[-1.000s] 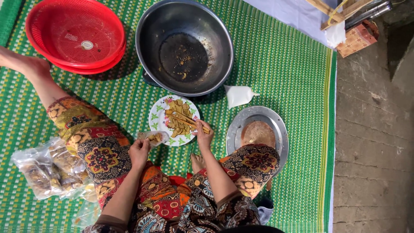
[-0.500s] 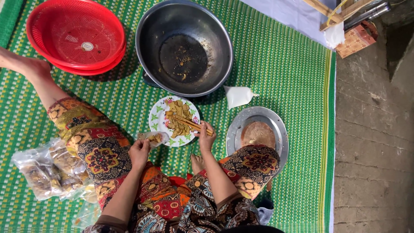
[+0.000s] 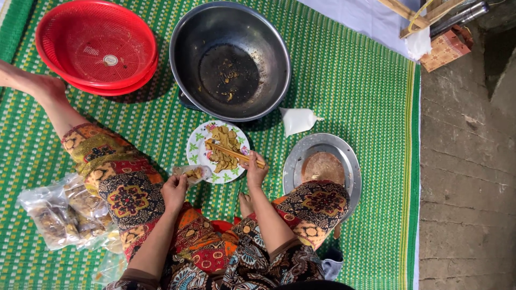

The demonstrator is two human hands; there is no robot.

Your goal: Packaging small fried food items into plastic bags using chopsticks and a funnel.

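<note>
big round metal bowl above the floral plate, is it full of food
No, the big round metal bowl holds only a few scattered crumbs on its dark bottom, while the brown food pieces lie on the floral plate below it.

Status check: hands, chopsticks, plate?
Right hand holds chopsticks over snack plate. Left hand holds small clear bag beside plate. Nothing between them.

left hand (image 3: 174, 189): fingers curled shut, forearm bent | right hand (image 3: 255, 173): closed grip, arm forward
</note>
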